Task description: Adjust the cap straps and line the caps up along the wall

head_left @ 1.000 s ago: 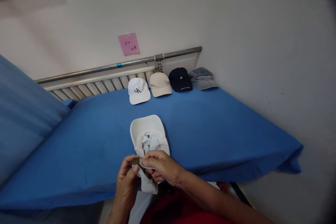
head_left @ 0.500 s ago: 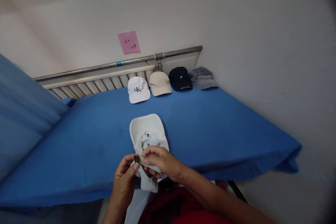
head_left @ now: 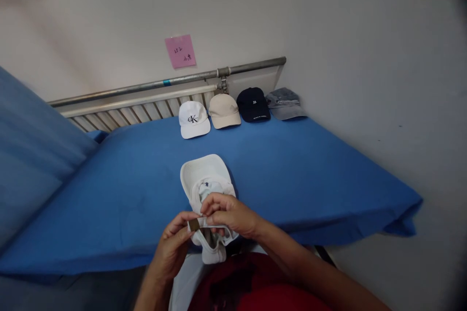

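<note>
An upside-down white cap (head_left: 203, 175) lies with its brim on the blue bed sheet (head_left: 292, 170), its back end toward me. My left hand (head_left: 174, 245) pinches the cap's back strap at its small brass buckle (head_left: 193, 224). My right hand (head_left: 229, 215) is closed on the same strap just right of the buckle, above the cap's rear opening. Part of the cap's crown is hidden behind my fingers.
Several caps line the far edge of the bed: a white one with a black logo (head_left: 193, 119), a beige one (head_left: 224, 111), a navy one (head_left: 253, 104), a grey one (head_left: 285, 103). A metal rail (head_left: 164, 82) and a pink note (head_left: 180, 51) are on the wall behind.
Both hands kept hold of the strap and buckle; my fingers shifted slightly along the strap, and the view tilted a little downward.
</note>
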The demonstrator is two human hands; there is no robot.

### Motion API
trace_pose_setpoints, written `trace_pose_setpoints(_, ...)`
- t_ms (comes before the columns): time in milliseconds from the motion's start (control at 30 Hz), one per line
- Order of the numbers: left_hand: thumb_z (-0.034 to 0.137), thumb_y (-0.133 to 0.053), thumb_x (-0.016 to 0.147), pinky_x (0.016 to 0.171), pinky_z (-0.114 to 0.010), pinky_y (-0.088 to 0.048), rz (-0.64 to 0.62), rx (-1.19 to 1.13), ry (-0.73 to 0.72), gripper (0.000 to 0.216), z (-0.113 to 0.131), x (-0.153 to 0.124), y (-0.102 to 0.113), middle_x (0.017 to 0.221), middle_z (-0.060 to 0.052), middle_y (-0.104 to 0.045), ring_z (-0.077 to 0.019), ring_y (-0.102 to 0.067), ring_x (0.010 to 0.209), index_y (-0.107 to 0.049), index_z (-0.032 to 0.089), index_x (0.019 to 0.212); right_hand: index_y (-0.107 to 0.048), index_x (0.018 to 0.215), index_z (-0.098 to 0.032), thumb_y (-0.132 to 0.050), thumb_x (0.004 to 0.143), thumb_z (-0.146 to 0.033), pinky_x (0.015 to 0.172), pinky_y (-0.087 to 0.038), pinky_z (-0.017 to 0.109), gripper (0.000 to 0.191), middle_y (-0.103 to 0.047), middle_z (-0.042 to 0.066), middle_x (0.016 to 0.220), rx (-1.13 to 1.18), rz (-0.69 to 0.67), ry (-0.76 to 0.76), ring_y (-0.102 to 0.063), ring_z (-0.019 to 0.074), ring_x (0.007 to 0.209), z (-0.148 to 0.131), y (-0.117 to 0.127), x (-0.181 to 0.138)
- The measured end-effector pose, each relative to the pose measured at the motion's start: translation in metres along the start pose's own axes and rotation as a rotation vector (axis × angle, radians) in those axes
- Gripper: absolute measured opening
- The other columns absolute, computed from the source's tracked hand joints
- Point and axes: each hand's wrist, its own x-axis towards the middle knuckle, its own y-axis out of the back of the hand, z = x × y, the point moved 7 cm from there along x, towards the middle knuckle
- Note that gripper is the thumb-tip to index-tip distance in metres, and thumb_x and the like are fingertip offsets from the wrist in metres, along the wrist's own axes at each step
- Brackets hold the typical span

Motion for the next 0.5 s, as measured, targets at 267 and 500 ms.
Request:
trace_pose_setpoints(267, 0.029, -0.08, 0.066, 0.063, -0.023, -0.043, -0.15, 0.021, 0.053, 0.028, 0.002, 0.001, -0.004, 0.073, -0.001, -0.068, -0.0146, -0.061, 0.066, -0.066, 0.019, 0.089, -0.057, 0.078, -0.017, -0.062, 0.061, -0.015, 0.04, -0.038, 0.014, 0.018, -0.058, -0.005, 0.063, -0.046, -0.092, -0.005, -0.052, 0.0058, 0.048, -0.007, -0.008, 0.002)
trace_pose_setpoints(500, 0.032, -0.077, 0.071, 0.063, -0.021, -0.042, -0.257, 0.127, 0.062, 0.024, 0.01, 0.002, -0.013, 0.074, -0.001, -0.069, -0.0128, -0.059, 0.067, -0.061, 0.018, 0.08, -0.056, 0.077, -0.018, -0.058, 0.064, -0.011, 0.041, -0.036, 0.014, 0.015, -0.055, -0.006, 0.062, -0.158, -0.094, -0.016, -0.051, 0.0053, 0.048, -0.009, -0.009, 0.0)
